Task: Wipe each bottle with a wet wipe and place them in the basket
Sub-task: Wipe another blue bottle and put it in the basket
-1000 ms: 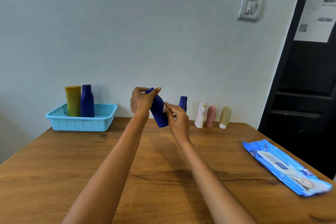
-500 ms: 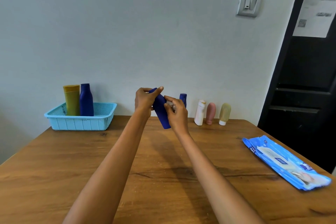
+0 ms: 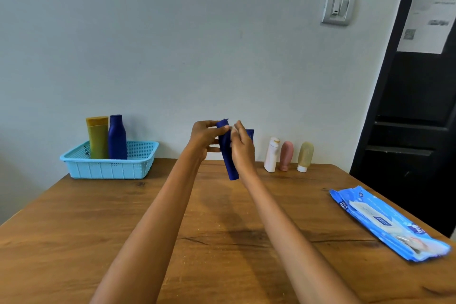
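Note:
My left hand (image 3: 204,138) grips the cap end of a dark blue bottle (image 3: 228,159), which hangs tilted above the table's far middle. My right hand (image 3: 243,149) lies against the bottle's right side and holds a small white wet wipe (image 3: 232,130) to it; only a sliver of the wipe shows. A light blue basket (image 3: 108,169) stands at the far left, with a yellow bottle (image 3: 97,138) and a dark blue bottle (image 3: 117,138) upright in it.
Behind my right hand stands another blue bottle (image 3: 250,132), then a white bottle (image 3: 271,155), a pink bottle (image 3: 286,155) and a pale yellow bottle (image 3: 305,155) in a row by the wall. A blue wet-wipe pack (image 3: 387,222) lies at the table's right edge.
The held bottle has swung more upright. My right hand has slid along its side with the wipe, and my left hand has kept its grip at the cap end.

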